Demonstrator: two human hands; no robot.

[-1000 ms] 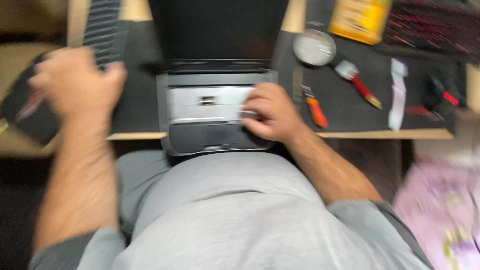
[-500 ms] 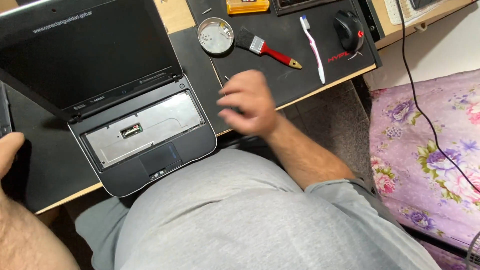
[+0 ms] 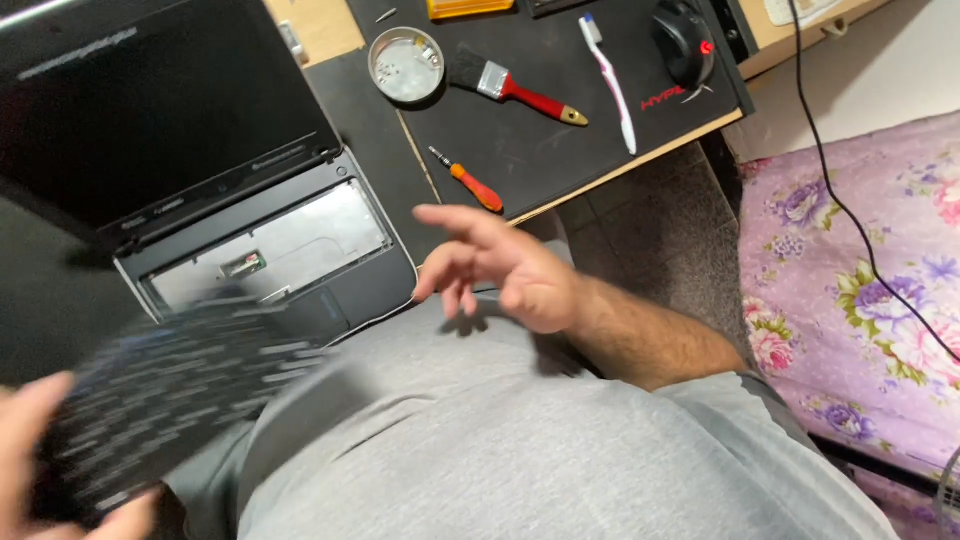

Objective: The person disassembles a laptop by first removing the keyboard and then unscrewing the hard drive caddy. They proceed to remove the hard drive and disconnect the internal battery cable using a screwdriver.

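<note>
An open black laptop (image 3: pixel 190 130) lies on the desk with its keyboard taken out, so the bare metal tray (image 3: pixel 275 250) shows. My left hand (image 3: pixel 40 450) at the lower left grips the detached black keyboard (image 3: pixel 160 390), which is blurred and hangs over my lap in front of the laptop. My right hand (image 3: pixel 500 265) hovers empty above my lap by the desk's front edge, fingers spread. It is just below a small orange-handled screwdriver (image 3: pixel 470 180) lying on the black mat (image 3: pixel 560 140).
On the mat lie a round metal dish (image 3: pixel 405 65) with small screws, a red-handled brush (image 3: pixel 515 88), a white toothbrush (image 3: pixel 610 75) and a black mouse (image 3: pixel 685 40). A floral purple bedspread (image 3: pixel 860 280) is on the right, with a black cable (image 3: pixel 840 190) across it.
My left hand has brought the keyboard in from the left, down over my lap. My right hand has dropped from the desk's edge toward my lap. The view has shifted.
</note>
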